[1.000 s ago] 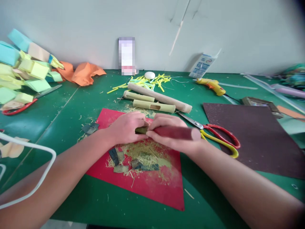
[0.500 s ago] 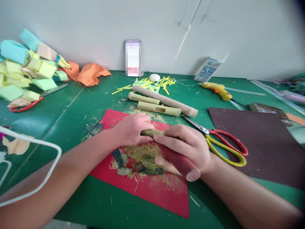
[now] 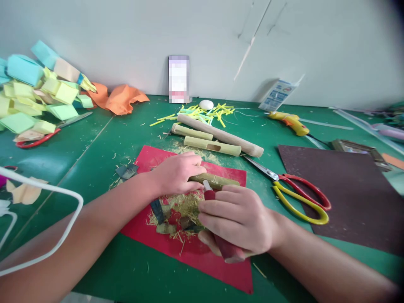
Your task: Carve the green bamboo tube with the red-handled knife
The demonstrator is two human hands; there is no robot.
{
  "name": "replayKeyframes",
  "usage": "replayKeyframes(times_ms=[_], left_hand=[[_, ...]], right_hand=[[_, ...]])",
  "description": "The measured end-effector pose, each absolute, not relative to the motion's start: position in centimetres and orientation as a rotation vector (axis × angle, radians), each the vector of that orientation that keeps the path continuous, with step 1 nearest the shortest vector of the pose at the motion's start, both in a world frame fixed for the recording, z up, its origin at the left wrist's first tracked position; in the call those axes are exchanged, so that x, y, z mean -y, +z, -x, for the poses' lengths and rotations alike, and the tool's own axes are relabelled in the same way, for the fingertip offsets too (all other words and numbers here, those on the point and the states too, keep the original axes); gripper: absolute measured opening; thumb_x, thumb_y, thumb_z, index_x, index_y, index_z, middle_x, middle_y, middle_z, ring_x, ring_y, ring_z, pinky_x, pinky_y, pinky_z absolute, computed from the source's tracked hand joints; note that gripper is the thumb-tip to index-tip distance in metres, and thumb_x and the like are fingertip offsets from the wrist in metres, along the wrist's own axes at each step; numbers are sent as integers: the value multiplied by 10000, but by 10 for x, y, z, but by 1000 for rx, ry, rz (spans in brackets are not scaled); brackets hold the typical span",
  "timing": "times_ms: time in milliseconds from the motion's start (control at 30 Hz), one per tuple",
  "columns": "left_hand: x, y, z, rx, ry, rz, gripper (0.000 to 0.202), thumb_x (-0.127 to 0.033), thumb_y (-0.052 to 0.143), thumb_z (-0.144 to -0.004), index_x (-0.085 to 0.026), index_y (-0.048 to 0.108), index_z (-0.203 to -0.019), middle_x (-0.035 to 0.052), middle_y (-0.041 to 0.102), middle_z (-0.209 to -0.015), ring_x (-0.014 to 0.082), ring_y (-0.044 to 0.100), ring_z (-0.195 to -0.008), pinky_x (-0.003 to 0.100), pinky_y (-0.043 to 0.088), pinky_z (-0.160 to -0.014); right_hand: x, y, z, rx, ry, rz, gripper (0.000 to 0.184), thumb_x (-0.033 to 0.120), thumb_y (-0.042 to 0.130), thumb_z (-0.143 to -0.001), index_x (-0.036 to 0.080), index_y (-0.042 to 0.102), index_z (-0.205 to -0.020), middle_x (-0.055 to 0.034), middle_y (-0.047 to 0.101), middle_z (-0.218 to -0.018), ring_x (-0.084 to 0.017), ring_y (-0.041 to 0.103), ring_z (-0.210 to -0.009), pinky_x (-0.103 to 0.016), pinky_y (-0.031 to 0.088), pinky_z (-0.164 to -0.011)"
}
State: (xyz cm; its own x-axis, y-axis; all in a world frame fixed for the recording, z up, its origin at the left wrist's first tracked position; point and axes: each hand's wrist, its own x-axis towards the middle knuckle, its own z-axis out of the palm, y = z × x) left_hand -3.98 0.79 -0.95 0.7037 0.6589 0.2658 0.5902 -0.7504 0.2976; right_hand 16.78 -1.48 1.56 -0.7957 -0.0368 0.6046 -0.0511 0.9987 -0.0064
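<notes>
My left hand (image 3: 181, 172) is closed over the left end of a short bamboo piece (image 3: 217, 181), holding it down above a red sheet (image 3: 217, 273). In my right hand (image 3: 235, 219) is a carving knife (image 3: 210, 191) with a thick dark-red handle, the fingers wrapped round it. Its short metal blade points up at the bamboo, beside my left fingers; whether it touches cannot be made out. Bamboo shavings (image 3: 186, 206) and dark chips lie on the sheet below. Farther back are a slotted bamboo piece (image 3: 195, 143), another short piece (image 3: 192, 131) and a long wooden rod (image 3: 221, 134).
Red-and-yellow-handled scissors (image 3: 299, 198) lie right of my hands, partly on a dark brown board (image 3: 347, 189). Behind are yellow strips (image 3: 198, 113), a white egg-shaped object (image 3: 206, 104), a phone (image 3: 179, 80) and a yellow glue gun (image 3: 288, 122). Folded papers (image 3: 34, 92) pile up at left.
My right hand has moved down and closed more fully round the knife handle. The blade and the right part of the bamboo now show. My left hand keeps its hold.
</notes>
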Motion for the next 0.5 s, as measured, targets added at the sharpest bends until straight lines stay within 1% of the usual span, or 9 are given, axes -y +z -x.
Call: replayKeyframes(times_ms=[167,233,300,367,433,500], left_hand=[[-8,-8,39,-1006,520,-2720,300,-400,509,-935,-152,676,-914,55,576,-830,194,494,-835,318,397,-742],[-8,-9,40,-1004,525,-2733,300,-397,506,-936,-150,675,-914,56,569,-820,193,491,-828,316,393,-731],[-8,-9,40,-1011,534,-2735,308,-400,504,-937,-146,675,-918,57,564,-816,193,491,-824,316,390,-720],[-9,-10,40,-1006,546,-2715,328,-427,499,-937,-150,674,-919,56,567,-824,192,497,-828,316,393,-722],[-9,-11,40,-995,559,-2688,369,-473,479,-941,-159,673,-933,54,575,-842,190,504,-833,318,399,-734],[-10,-12,40,-986,564,-2666,392,-497,462,-945,-166,673,-951,55,580,-858,190,511,-845,320,406,-749]], right_hand=[[18,13,-166,2566,20,-19,216,231,589,-846,195,553,-637,12,602,-640,-116,420,-513,-308,287,-477],[19,11,-165,2587,24,-47,233,218,577,-843,199,513,-620,20,567,-627,-111,397,-504,-305,283,-482],[19,9,-165,2597,44,-58,224,219,570,-843,203,503,-630,24,555,-621,-112,405,-501,-302,295,-479],[19,9,-165,2530,101,3,159,220,578,-842,202,536,-690,15,598,-650,-116,460,-523,-293,338,-479],[19,13,-166,2367,224,118,40,187,604,-824,194,579,-794,-6,655,-708,-122,549,-584,-274,427,-519],[17,18,-166,2234,434,217,98,105,612,-786,185,597,-842,-23,668,-729,-131,629,-666,-262,518,-614]])
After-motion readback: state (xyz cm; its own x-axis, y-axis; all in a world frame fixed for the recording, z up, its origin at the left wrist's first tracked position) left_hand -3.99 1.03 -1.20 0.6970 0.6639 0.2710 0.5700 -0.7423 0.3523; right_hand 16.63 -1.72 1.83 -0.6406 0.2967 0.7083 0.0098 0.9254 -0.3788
